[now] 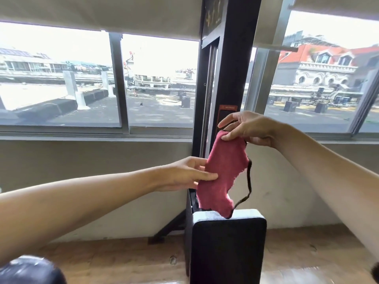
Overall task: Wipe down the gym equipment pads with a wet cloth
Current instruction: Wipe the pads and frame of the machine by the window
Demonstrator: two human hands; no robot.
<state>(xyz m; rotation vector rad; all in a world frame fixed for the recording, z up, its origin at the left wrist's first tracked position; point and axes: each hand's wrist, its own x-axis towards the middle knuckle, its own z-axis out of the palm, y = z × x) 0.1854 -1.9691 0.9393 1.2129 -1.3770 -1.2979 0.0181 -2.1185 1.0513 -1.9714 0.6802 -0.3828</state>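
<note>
Both your bare arms reach forward, forearms angling in toward centre. Your left hand (184,175) sits lower, thumb in front, fingers behind, pinching cloth (223,171) at its middle. Your right hand (248,128) sits higher, wrist bent, fingertips pinching cloth's top edge, one finger raised.

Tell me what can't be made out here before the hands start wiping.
Head view only:
The cloth: wetness does not show; whether its lower tip touches the pad is unclear.
The pad: lower part cut off by the bottom edge.
The orange label on the post: partly behind the right hand, print too small.
The dark rounded object, bottom left corner: blurred and cut off.
</note>
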